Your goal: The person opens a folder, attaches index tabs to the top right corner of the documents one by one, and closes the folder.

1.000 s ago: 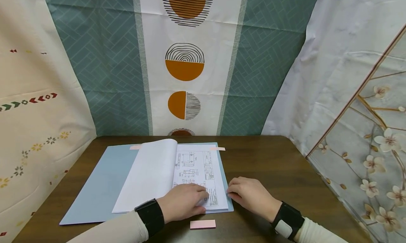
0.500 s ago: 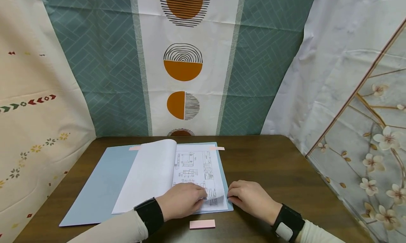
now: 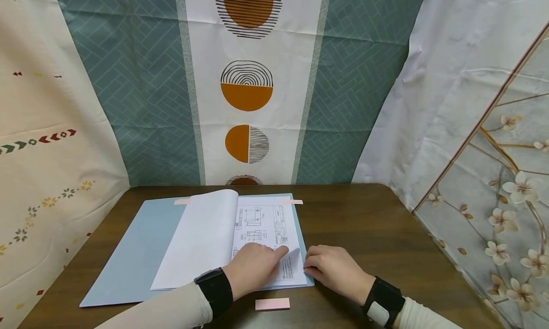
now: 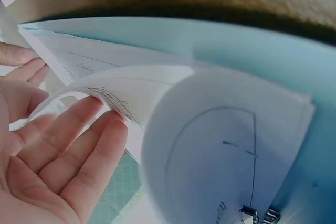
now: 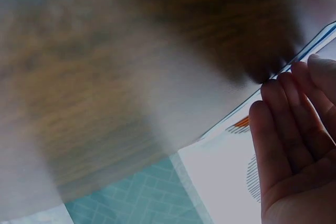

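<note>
An open pale blue folder (image 3: pixel 128 252) holds white pages, one bearing technical line drawings (image 3: pixel 254 216). My left hand (image 3: pixel 257 266) is over the lower part of this drawing page, one finger stretched toward its right edge. The page's lower right corner (image 3: pixel 294 253) lifts beside that fingertip. In the left wrist view the fingers of my left hand (image 4: pixel 58 166) are fairly straight and touch a curled sheet (image 4: pixel 194 145). My right hand (image 3: pixel 334 267) has its fingertips at the folder's lower right edge; the right wrist view shows those fingers (image 5: pixel 278 135) nearly straight.
A pink sticky-note pad (image 3: pixel 272 304) lies on the brown table (image 3: pixel 347 219) before the folder. Pale pink strips stick out at the folder's top, one on the left (image 3: pixel 182 201) and one on the right (image 3: pixel 293 201). Patterned cloths (image 3: pixel 253 95) hang around the table.
My left hand has turned and shifted slightly right, with a finger now stretched out. The drawing page's lower right corner has risen off the pages beneath. My right hand stays at the folder's edge.
</note>
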{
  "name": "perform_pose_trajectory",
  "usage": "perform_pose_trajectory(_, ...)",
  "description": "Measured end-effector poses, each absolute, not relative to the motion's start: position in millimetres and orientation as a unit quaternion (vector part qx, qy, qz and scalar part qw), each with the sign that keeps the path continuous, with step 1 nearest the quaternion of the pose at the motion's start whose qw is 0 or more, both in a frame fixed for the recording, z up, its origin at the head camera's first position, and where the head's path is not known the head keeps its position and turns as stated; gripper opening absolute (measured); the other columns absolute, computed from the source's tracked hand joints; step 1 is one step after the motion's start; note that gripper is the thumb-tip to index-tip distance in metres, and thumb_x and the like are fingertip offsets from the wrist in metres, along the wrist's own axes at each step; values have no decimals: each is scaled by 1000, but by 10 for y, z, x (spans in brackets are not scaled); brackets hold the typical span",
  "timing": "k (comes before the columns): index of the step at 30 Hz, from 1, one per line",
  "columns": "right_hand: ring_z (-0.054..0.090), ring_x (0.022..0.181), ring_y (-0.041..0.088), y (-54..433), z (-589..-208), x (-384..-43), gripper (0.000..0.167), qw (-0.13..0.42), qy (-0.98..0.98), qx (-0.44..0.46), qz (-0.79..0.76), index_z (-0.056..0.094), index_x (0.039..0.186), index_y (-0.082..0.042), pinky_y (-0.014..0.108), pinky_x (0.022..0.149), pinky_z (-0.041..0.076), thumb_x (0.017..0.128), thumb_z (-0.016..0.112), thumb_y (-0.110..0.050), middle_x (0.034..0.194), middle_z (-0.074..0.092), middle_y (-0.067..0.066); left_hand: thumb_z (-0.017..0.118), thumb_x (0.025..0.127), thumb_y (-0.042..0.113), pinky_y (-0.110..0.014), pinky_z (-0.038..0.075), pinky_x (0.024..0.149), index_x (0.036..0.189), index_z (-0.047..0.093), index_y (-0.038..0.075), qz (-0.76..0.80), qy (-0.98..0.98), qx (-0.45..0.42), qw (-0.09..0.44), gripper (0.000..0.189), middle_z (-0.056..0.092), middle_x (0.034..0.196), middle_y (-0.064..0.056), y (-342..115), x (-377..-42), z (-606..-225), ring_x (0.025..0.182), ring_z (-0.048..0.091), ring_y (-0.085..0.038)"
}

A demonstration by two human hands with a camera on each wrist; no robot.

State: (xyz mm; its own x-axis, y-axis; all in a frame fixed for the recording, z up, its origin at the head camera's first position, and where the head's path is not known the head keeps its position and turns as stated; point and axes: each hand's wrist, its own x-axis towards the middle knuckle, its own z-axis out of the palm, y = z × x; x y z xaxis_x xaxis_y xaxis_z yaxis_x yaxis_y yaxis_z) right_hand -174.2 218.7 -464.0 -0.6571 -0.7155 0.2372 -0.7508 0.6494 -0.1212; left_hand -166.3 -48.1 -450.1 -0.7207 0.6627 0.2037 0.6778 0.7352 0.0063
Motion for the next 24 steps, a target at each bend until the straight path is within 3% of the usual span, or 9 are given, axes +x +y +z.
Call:
perform_pose_trajectory(5,57,77,2,2160,-4633,-1748,7,91,-902,411,96,86,98,-20,22,74,56,94,92,-20,93,69,-12,82,100,20,-29,48,54,119,74,17,-51,-933,-336,117,20,70,71,3,-492,-1657,-4459,53,53,-7)
perform_pose_trajectory(10,55,75,1,2134,-4588,-1748,10,94,-897,425,73,85,95,-22,21,70,53,91,94,-21,91,67,-12,85,97,15,-26,38,49,147,64,19,-71,-938,-310,140,55,63,63,6,-541,-1655,-4396,50,46,-5)
perform_pose_trajectory(17,54,73,3,2097,-4558,-1742,10,90,-898,424,75,85,93,-21,21,69,51,91,94,-20,90,67,-11,88,94,16,-24,41,53,152,62,19,-85,-944,-285,144,64,71,74,6,-717,-1654,-4333,58,56,-5)
perform_pose_trajectory(24,51,72,2,2088,-4539,-1758,12,84,-903,416,74,83,90,-21,21,67,47,90,95,-20,88,65,-12,88,94,17,-26,37,52,161,55,25,-57,-960,-239,136,75,42,58,14,-955,-1611,-4286,49,40,-7)
